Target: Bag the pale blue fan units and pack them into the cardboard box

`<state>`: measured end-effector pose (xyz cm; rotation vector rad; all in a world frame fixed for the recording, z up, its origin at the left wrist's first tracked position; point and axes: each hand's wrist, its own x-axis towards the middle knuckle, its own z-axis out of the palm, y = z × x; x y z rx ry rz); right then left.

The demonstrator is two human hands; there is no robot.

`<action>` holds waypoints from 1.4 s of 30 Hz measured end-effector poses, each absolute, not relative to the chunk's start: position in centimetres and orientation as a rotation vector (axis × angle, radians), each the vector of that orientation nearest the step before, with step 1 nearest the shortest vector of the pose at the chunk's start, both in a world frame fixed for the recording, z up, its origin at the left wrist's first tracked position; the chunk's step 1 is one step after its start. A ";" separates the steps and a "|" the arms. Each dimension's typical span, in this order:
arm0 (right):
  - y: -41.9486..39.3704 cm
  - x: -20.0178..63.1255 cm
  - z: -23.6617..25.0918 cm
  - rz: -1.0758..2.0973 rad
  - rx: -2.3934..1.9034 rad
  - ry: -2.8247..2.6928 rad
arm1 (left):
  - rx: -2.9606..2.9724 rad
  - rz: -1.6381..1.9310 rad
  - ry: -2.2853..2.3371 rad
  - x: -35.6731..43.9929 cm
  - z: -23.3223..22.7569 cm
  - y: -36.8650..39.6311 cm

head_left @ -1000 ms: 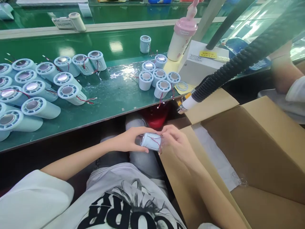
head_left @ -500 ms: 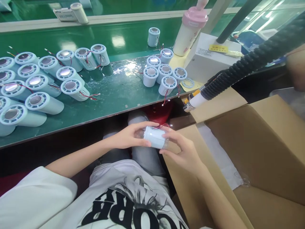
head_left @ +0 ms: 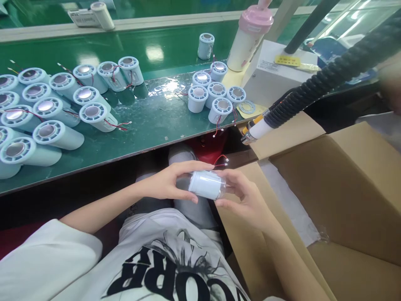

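A pale blue plastic cylinder [head_left: 207, 184] lies on its side over my lap, below the bench edge. My left hand [head_left: 171, 182] grips its left end and my right hand [head_left: 242, 195] wraps its right end. Thin red wires with white plugs [head_left: 220, 160] stick up from the cylinder's top. Many like cylinders lie on the green bench: a large group at the left [head_left: 46, 110] and a small upright cluster [head_left: 213, 94] near the middle.
A big open cardboard box [head_left: 338, 184] stands at my right with a white liner inside. A black corrugated hose with a nozzle [head_left: 260, 127] hangs over its flap. A pink-capped bottle [head_left: 249, 37] and a white machine [head_left: 275, 73] stand behind. Another person's arm [head_left: 390, 83] shows at the far right.
I have turned the cylinder between my hands, so its red wires moved from across its side to sticking up above it. The view shifted slightly down and left.
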<state>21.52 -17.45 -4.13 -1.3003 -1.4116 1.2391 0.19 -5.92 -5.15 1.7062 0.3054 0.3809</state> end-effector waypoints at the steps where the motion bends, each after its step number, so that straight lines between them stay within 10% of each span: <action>1: -17.5 21.5 -4.1 1.264 -1.296 -1.387 | 1.712 0.382 0.301 0.2 -5.2 -5.9; 42: -16.1 19.4 -3.5 2.135 -1.304 -0.323 | 1.804 0.475 0.174 0.1 -5.5 -5.9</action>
